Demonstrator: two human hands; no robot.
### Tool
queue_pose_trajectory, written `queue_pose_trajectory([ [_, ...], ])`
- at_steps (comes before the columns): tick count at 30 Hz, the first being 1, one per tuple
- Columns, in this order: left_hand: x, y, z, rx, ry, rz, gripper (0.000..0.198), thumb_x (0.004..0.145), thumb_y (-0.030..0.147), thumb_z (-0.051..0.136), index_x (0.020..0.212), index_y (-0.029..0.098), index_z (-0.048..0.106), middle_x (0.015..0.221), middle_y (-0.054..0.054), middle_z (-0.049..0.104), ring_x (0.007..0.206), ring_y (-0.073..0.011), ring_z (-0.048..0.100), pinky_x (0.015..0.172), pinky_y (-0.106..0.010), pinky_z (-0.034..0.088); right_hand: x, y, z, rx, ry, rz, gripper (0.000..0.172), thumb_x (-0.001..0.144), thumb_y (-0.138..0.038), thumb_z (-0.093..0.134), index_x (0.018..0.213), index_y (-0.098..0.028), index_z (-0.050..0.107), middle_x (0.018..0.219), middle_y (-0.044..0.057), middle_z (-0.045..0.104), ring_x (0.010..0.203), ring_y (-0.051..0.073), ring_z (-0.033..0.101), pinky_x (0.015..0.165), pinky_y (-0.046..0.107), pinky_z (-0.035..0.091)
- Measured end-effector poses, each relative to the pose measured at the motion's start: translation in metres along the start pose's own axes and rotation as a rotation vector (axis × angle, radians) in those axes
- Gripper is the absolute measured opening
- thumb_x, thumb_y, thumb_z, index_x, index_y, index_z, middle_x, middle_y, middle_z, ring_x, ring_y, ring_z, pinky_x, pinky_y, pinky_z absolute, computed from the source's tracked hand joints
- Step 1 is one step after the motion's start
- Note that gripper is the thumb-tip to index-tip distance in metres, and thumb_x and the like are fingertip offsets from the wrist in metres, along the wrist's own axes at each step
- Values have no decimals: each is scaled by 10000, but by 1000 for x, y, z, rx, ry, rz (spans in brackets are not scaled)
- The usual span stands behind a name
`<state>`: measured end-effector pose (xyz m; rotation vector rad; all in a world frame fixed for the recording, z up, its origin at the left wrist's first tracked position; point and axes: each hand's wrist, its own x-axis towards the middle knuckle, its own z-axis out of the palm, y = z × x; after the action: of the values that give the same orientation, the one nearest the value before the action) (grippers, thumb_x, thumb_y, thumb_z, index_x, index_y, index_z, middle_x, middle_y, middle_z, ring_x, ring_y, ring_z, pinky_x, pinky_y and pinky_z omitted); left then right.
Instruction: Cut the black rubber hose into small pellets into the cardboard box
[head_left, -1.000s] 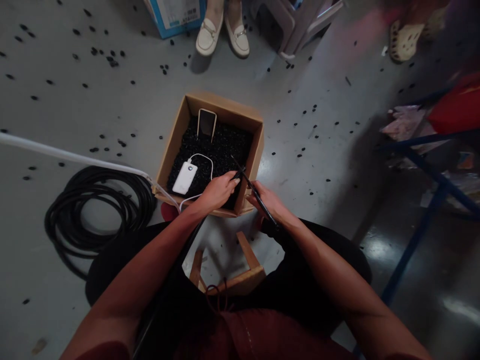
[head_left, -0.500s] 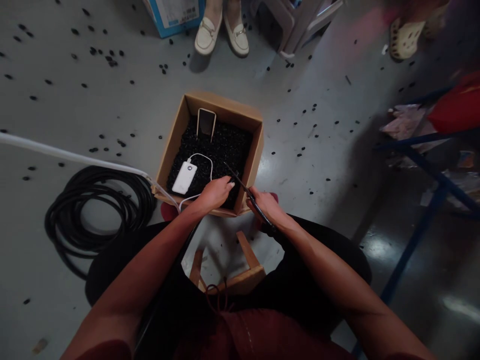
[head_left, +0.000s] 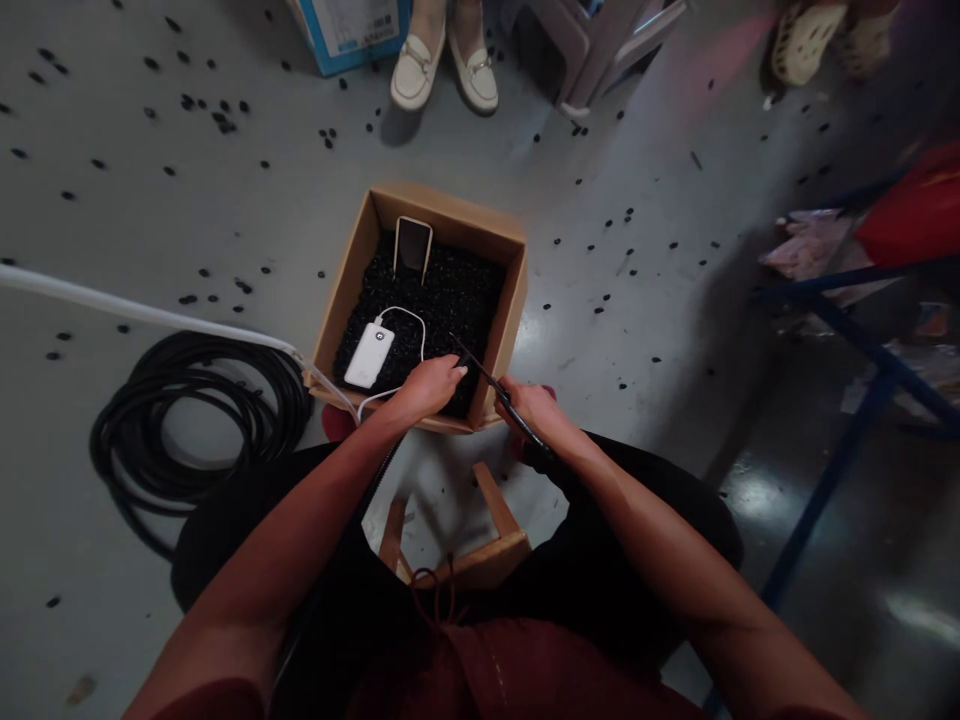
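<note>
Slim black pointed tool [head_left: 513, 409] lies slantwise over the near right corner of an open brown cardboard box [head_left: 465, 238]; from the left, a white rectangular device [head_left: 370, 355] rests on loose, shiny black pieces [head_left: 457, 300], the left hand [head_left: 435, 382] is curled near the tool's tip, its hold undeterminable, and the right hand [head_left: 534, 405] grips the rear part. Should the tool slip, the adjacent left hand could be jabbed. Its tip blends into the black pieces, and the left fingers mask anything pinched.
</note>
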<state>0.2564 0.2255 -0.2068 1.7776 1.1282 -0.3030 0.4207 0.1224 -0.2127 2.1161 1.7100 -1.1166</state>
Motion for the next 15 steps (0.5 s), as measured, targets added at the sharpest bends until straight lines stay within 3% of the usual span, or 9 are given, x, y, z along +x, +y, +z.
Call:
queue_pose_trajectory([
  [4,-2,6,-3,-415,29,-98,296,852,188,462,1127,133,558,725,-9,621,568,-114,504,550,-235,368,0,3,-8,30,15,22,325,900,-361,395,1136,-204,554,828,98,695,739,237,629,614,276,342],
  [7,-7,11,-7,-732,-35,-117,289,797,119,471,1079,116,538,810,-29,641,517,-71,459,469,-206,327,-1,5,-16,104,79,46,384,883,-379,428,1211,-202,520,819,89,681,758,242,619,636,285,368],
  [10,-11,16,-11,-879,-70,-65,160,832,118,480,974,108,553,931,-69,659,568,-50,498,481,-180,357,1,9,-23,206,144,52,329,871,-377,440,1124,-204,560,825,78,667,749,226,603,658,297,389],
  [15,-14,18,-12,-988,-58,-55,375,905,169,471,1278,139,482,793,0,605,506,-48,476,455,-178,353,5,18,-26,464,241,-17,385,869,-468,469,1146,-206,527,830,44,640,700,185,572,662,306,419],
])
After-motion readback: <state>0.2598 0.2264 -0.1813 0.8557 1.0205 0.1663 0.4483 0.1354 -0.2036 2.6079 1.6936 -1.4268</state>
